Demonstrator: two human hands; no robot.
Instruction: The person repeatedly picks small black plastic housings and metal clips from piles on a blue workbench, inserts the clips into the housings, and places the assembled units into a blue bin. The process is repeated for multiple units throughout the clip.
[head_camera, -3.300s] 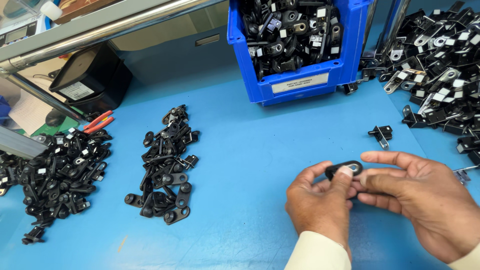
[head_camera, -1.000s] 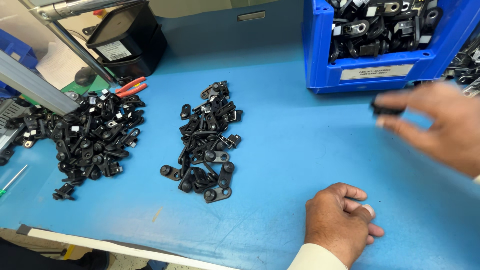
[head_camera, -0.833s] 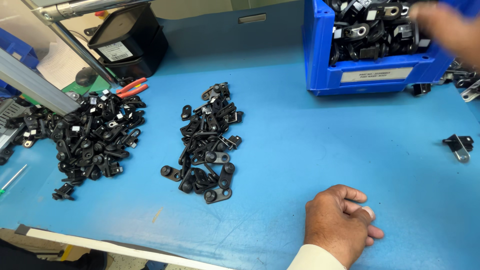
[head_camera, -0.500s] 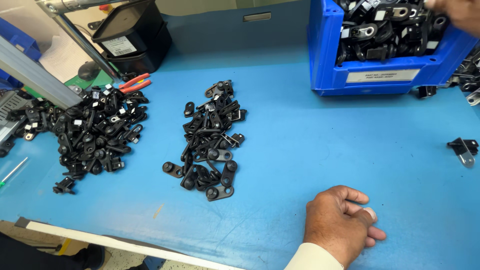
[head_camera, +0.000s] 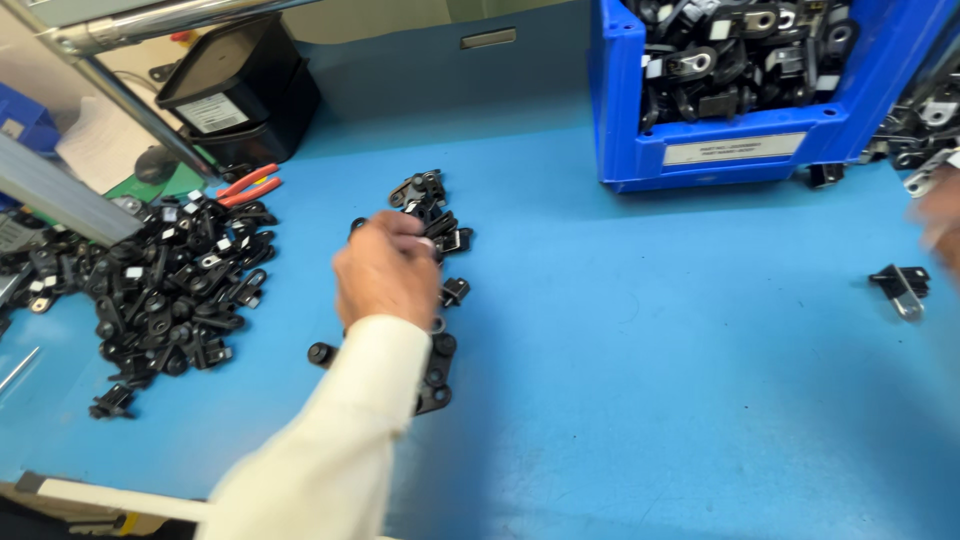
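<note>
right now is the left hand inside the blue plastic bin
No, the left hand is over the middle pile of small black parts, apart from the blue plastic bin.

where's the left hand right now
In the head view the left hand is left of centre over the middle pile of black parts on the blue table, between the bigger left pile and the blue bin.

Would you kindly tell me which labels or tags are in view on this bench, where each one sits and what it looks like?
Pale rectangular label: front wall of the blue plastic bin, upper right, dark print.
White rectangular label: on the tilted black plastic box, upper left, dark print.
Small grey rectangular plate: blue back panel, top centre; detail unreadable.
</note>
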